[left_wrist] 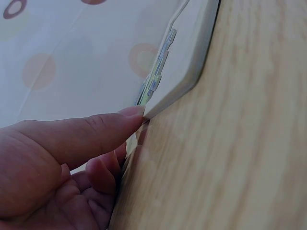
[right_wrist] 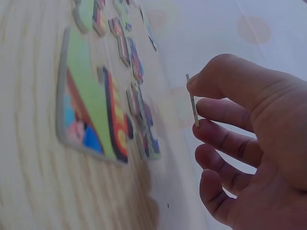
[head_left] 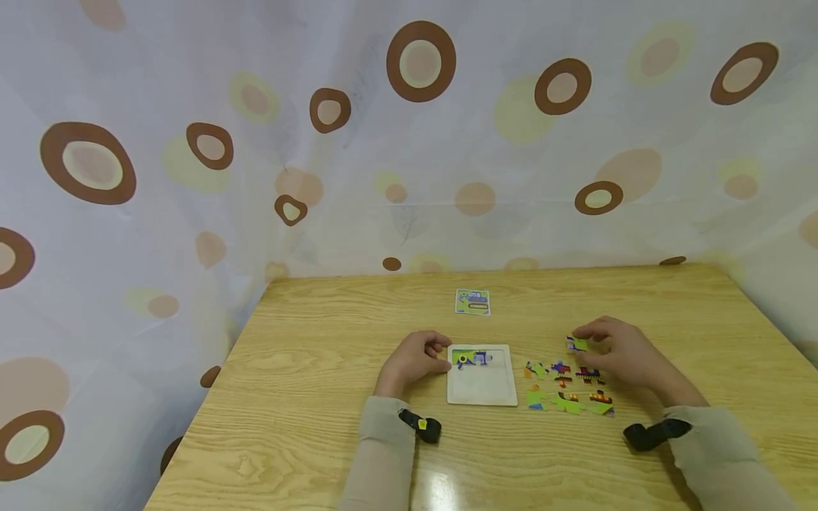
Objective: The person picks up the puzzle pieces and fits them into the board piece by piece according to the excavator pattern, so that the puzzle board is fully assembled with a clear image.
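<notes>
A white square puzzle tray (head_left: 482, 389) lies on the table, with joined puzzle pieces (head_left: 471, 358) along its upper left part. At the tray's left side, my left hand (head_left: 417, 358) grips the edge, thumb tip on the rim and other fingers curled. My right hand (head_left: 618, 353) pinches a thin puzzle piece (right_wrist: 193, 105) between thumb and fingertips, seen edge-on in the right wrist view. The held piece is over the far side of the loose puzzle pieces (head_left: 567, 403), which lie in rough rows right of the tray, showing green, red and blue print.
Behind the tray lies a small picture card (head_left: 473, 302) of a digger-like vehicle. The wooden table (head_left: 307, 369) ends at a pale curtain (head_left: 358, 234) with brown ring patterns. Each wrist wears a black band with a camera (head_left: 652, 434).
</notes>
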`<state>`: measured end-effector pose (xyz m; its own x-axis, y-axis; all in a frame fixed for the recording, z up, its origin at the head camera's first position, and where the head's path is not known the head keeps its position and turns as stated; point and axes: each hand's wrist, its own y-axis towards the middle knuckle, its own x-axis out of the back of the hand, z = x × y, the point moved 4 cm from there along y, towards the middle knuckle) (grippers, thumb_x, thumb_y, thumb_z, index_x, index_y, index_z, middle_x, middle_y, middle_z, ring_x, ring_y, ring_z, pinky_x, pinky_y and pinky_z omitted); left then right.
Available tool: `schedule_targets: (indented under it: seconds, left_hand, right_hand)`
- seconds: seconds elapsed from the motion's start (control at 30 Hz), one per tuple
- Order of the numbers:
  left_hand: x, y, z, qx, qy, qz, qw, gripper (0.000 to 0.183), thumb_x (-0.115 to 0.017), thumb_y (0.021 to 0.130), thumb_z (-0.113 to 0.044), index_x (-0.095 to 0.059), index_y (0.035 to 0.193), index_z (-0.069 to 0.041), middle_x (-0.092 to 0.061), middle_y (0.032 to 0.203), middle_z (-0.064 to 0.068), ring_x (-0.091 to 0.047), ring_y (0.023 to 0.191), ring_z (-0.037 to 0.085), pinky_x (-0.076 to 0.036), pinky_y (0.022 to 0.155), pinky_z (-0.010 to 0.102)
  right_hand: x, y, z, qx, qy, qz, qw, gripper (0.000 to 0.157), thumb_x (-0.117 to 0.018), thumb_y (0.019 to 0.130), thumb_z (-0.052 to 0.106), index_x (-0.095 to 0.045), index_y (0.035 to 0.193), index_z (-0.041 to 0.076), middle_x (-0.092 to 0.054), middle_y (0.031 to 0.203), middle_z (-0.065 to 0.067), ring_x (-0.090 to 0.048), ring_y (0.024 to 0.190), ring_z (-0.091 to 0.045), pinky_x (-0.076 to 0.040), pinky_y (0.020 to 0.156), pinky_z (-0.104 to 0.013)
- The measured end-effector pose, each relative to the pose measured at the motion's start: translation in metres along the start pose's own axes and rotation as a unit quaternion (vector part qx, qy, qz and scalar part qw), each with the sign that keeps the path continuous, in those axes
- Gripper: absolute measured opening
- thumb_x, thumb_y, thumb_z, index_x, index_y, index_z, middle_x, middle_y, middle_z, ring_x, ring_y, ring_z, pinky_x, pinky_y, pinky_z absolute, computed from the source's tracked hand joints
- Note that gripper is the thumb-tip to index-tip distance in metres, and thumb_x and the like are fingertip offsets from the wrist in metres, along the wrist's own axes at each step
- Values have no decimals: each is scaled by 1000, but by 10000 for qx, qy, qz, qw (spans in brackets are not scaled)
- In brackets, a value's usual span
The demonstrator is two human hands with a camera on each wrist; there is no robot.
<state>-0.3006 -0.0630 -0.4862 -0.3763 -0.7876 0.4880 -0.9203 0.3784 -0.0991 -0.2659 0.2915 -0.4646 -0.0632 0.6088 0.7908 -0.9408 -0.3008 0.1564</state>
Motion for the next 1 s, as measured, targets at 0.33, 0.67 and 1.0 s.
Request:
schedule_targets:
  seconds: [0.33,0.67,1.0]
  left_hand:
    - [0,1,2,3,17,20,10000,34,-78,83,-1,-69,116,-4,-58,98,8,-47,82,16,-42,74,29]
    - [0,0,2,95,12,12,10000,35,-78,84,-2,-69,117,-6,-58,97,6,-48,82,16,-42,74,28]
    - [-1,1,1,59,-29,58,10000,35,-77,85,-3,-68,118,-5,-58,99,6,-48,81,16,-43,75,28]
  right_hand:
    - [-4,2,22,248,-129,-415,9987,29,-77,87,17,-71,114,9,-64,110,-5,-55,98,-26,-47,72,-38]
    - [-15,7,37,418,69,-305,9986,29,-77,87,17,-71,115,9,-63,112,-4,-54,101,-27,-48,72,-38]
    - [-25,18,57,724,69,-155,9972,24,-79,85,16,-72,108,10,-64,107,-1,-57,97,-29,-49,78,-48]
